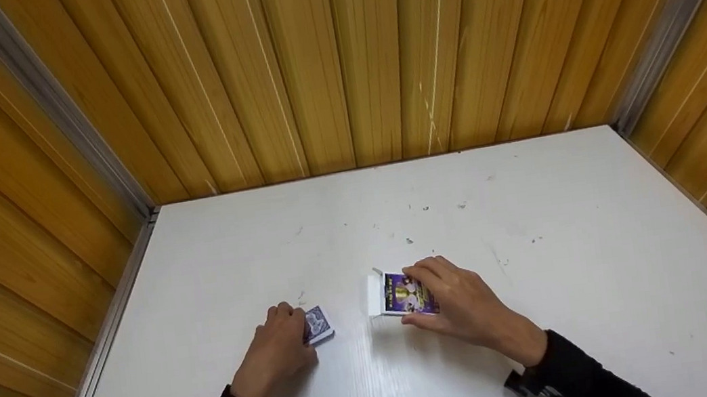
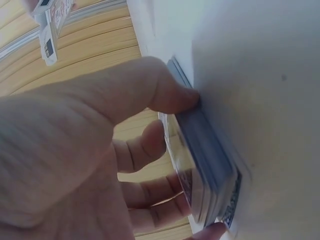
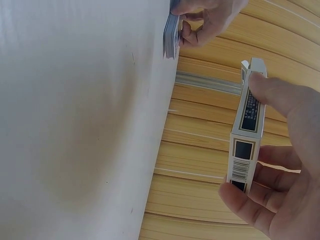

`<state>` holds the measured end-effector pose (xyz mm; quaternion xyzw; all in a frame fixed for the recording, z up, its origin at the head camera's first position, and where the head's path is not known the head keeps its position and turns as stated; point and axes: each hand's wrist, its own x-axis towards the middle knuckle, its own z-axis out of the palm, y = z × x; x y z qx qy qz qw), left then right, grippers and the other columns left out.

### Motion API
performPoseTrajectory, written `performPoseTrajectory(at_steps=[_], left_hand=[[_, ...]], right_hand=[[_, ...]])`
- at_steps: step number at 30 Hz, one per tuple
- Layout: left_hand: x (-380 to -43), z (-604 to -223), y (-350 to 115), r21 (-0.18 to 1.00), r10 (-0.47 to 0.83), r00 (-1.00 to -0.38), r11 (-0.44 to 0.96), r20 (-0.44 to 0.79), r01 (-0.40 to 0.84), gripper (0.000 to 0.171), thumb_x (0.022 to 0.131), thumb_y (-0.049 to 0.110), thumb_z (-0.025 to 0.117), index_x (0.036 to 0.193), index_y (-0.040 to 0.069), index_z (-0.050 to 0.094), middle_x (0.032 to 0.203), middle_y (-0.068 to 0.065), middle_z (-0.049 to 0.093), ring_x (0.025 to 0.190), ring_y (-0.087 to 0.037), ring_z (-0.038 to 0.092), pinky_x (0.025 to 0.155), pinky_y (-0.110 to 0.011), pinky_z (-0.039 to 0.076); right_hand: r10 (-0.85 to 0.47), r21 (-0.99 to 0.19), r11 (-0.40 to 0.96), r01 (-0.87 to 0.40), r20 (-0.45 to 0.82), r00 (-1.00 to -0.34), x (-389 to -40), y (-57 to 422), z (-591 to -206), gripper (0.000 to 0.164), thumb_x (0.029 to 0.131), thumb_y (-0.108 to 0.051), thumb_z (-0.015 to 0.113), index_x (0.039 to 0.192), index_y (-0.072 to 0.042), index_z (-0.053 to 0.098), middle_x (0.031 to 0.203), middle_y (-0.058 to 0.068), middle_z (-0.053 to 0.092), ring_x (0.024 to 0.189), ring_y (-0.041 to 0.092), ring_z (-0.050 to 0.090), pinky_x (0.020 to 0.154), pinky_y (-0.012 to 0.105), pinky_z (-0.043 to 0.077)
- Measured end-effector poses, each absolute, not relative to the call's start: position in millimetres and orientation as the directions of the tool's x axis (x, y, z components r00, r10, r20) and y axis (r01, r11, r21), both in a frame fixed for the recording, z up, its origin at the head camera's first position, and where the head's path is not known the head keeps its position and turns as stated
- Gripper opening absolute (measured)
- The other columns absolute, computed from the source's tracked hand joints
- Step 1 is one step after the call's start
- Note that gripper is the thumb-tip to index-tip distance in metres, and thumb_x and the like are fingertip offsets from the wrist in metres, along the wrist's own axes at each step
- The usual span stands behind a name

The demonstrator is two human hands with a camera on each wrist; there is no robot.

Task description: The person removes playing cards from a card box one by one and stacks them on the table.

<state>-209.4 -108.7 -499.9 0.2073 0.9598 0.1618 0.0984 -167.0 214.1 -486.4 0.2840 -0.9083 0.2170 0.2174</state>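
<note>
A deck of playing cards (image 1: pixel 318 324) with a blue patterned back lies on the white table, and my left hand (image 1: pixel 278 346) grips it by its edges. In the left wrist view the thumb presses one side of the deck (image 2: pixel 210 150), with fingers round the far side. My right hand (image 1: pixel 466 303) holds a card box (image 1: pixel 400 293), purple and gold on its face, above the table. The box's white end flap stands open, pointing left toward the deck. In the right wrist view the thumb and fingers pinch the box (image 3: pixel 246 125) at its narrow sides; a barcode shows on its end.
The white table (image 1: pixel 531 202) has small dark marks and scuffs on its surface. Yellow wood-look panels (image 1: pixel 335 57) wall it in at the back and both sides, with grey metal strips (image 1: pixel 70 119) at the corners.
</note>
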Motion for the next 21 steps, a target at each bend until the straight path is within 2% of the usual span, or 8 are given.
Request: performPoseTrajectory(at_steps=[5, 11, 13, 16, 19, 21], left_hand=[[-208, -499, -109, 0.351, 0.421, -0.899, 0.865, -0.122, 0.358, 0.028, 0.074, 0.002, 0.076, 0.095, 0.000, 0.058, 0.103, -0.013, 0.050, 0.094, -0.028, 0.042, 0.078, -0.053, 0.046], [-208, -498, -110, 0.341, 0.426, -0.896, 0.866, -0.123, 0.365, 0.038, 0.075, 0.003, 0.077, 0.108, -0.005, 0.060, 0.106, -0.013, 0.051, 0.095, -0.027, 0.043, 0.078, -0.052, 0.047], [-209, -497, -111, 0.353, 0.426, -0.895, 0.864, -0.130, 0.360, 0.038, 0.076, 0.004, 0.078, 0.108, -0.003, 0.059, 0.108, -0.013, 0.050, 0.095, -0.026, 0.043, 0.077, -0.050, 0.047], [-210, -492, -114, 0.399, 0.405, -0.903, 0.858, -0.140, 0.323, 0.039, 0.078, 0.015, 0.086, 0.102, 0.002, 0.058, 0.122, -0.017, 0.049, 0.094, -0.024, 0.044, 0.072, -0.043, 0.048], [-211, -484, -117, 0.435, 0.362, -0.928, 0.852, -0.086, 0.292, 0.042, 0.082, 0.027, 0.088, 0.101, 0.004, 0.058, 0.133, -0.020, 0.047, 0.092, -0.023, 0.048, 0.066, -0.037, 0.047], [-212, -480, -118, 0.447, 0.337, -0.942, 0.841, 0.009, 0.305, 0.038, 0.087, 0.027, 0.085, 0.103, 0.003, 0.060, 0.134, -0.021, 0.050, 0.088, -0.023, 0.050, 0.064, -0.035, 0.047]], right_hand=[[-0.421, -0.271, 0.748, -0.606, 0.512, -0.748, -167, 213, -486, 0.073, 0.079, -0.046, 0.089, 0.130, -0.001, 0.064, 0.118, 0.010, 0.065, 0.107, 0.022, 0.063, 0.078, 0.035, 0.058], [-0.417, -0.279, 0.747, -0.603, 0.510, -0.752, -167, 213, -487, 0.072, 0.078, -0.044, 0.090, 0.130, -0.001, 0.064, 0.117, 0.010, 0.065, 0.106, 0.022, 0.063, 0.077, 0.035, 0.058], [-0.417, -0.281, 0.745, -0.606, 0.513, -0.750, -167, 213, -488, 0.072, 0.077, -0.043, 0.090, 0.129, -0.001, 0.064, 0.117, 0.010, 0.065, 0.105, 0.022, 0.063, 0.076, 0.035, 0.058], [-0.420, -0.277, 0.740, -0.613, 0.521, -0.743, -167, 213, -488, 0.071, 0.077, -0.043, 0.090, 0.128, -0.001, 0.064, 0.116, 0.009, 0.065, 0.106, 0.022, 0.063, 0.076, 0.036, 0.058], [-0.426, -0.263, 0.743, -0.615, 0.523, -0.738, -167, 214, -487, 0.071, 0.078, -0.045, 0.089, 0.129, -0.001, 0.064, 0.117, 0.009, 0.065, 0.106, 0.022, 0.063, 0.076, 0.036, 0.058], [-0.430, -0.257, 0.745, -0.615, 0.520, -0.738, -167, 213, -487, 0.071, 0.080, -0.047, 0.088, 0.129, -0.001, 0.064, 0.117, 0.009, 0.065, 0.106, 0.022, 0.063, 0.075, 0.035, 0.058]])
